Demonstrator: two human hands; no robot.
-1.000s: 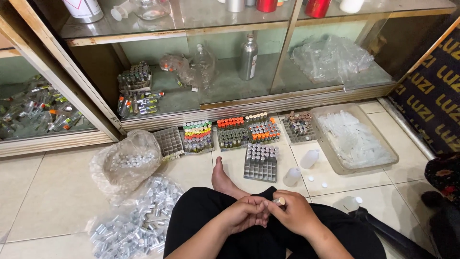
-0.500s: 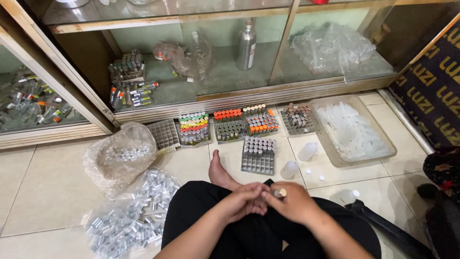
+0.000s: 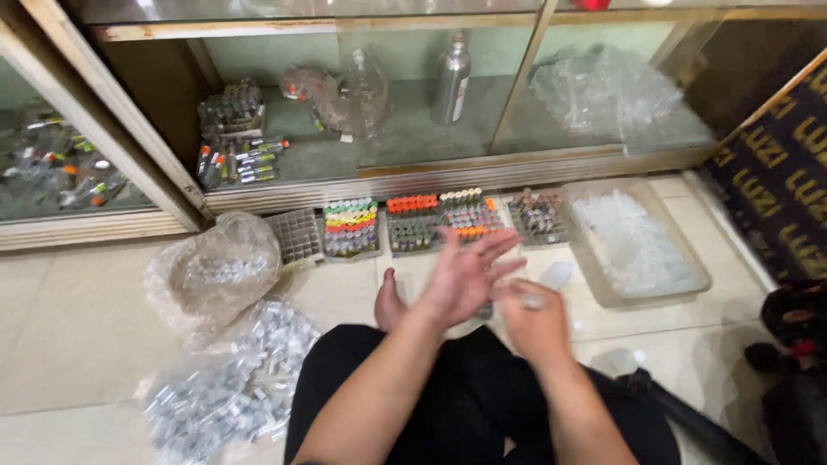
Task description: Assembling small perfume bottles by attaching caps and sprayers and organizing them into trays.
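On the tiled floor [image 3: 69, 344] by the glass cabinet [image 3: 482, 129], a person sits cross-legged w/ hands raised over the lap. Left hand [image 3: 465, 275] is spread wide, fingers apart, holding nothing. Right hand [image 3: 534, 319] is pinched shut on a small clear vial [image 3: 532, 300], prob. kept close for handling. Trays of colour-capped vials [image 3: 413, 226] line the cabinet base within reach; bags of loose vials [image 3: 233, 379] lie to the left.

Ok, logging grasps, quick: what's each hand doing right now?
Left hand: open, fingers spread, holding nothing.
Right hand: closed on a small vial.
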